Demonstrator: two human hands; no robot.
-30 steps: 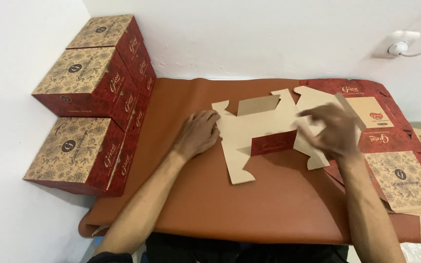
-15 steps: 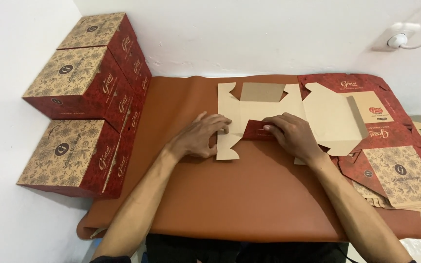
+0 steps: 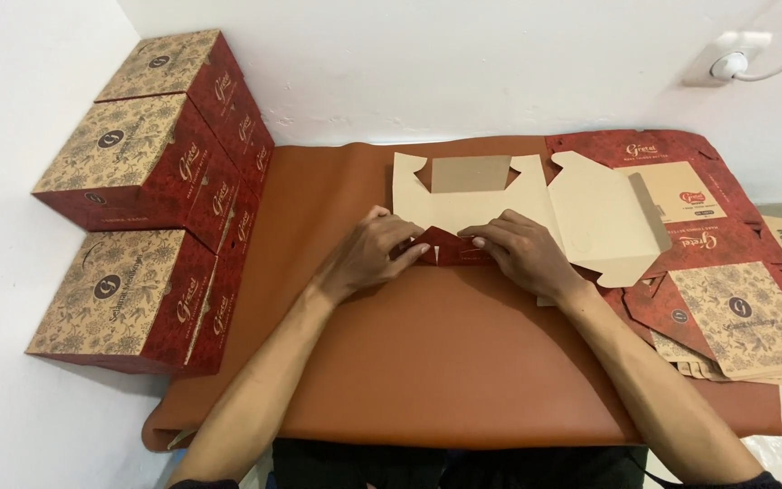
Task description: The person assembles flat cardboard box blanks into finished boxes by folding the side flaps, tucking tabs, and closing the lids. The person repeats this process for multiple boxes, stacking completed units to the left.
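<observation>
Left hand point(image 3: 375, 254) and right hand point(image 3: 522, 254) side by side near the middle of the brown mat point(image 3: 445, 362), fingertips almost meeting. Both press down on a folded-over red flap point(image 3: 450, 252) of a flat box blank point(image 3: 500, 204). Left fingers curled, thumb and forefinger pinching the flap's left end. Right hand flatter, fingers bent, bearing on the flap's right end. Neither hand lifts anything clear of the mat.

Box blank: die-cut card, unprinted side up, pale cream. Lies on the far half of the mat, spreading from the hands toward the wall. Notched tabs along its far edge; a brown-grey rectangular panel point(image 3: 472, 174) sits at the far middle. A wide panel with angled corners point(image 3: 599, 222) extends to the right of the hands. The turned flap shows the printed face, dark red, with small pale triangular cuts at the fold. The part under the palms is hidden.

Right of the mat's centre, overlapping its right edge: a stack of flat blanks point(image 3: 735, 308), printed side up, dark red borders and tan floral panels with round dark emblems.

Left of the mat, against the white wall: three assembled boxes point(image 3: 138, 217), same red sides and tan floral tops, two stacked in front, one behind.

Wall socket point(image 3: 726, 63) with a white cable, above the mat's far right corner.
</observation>
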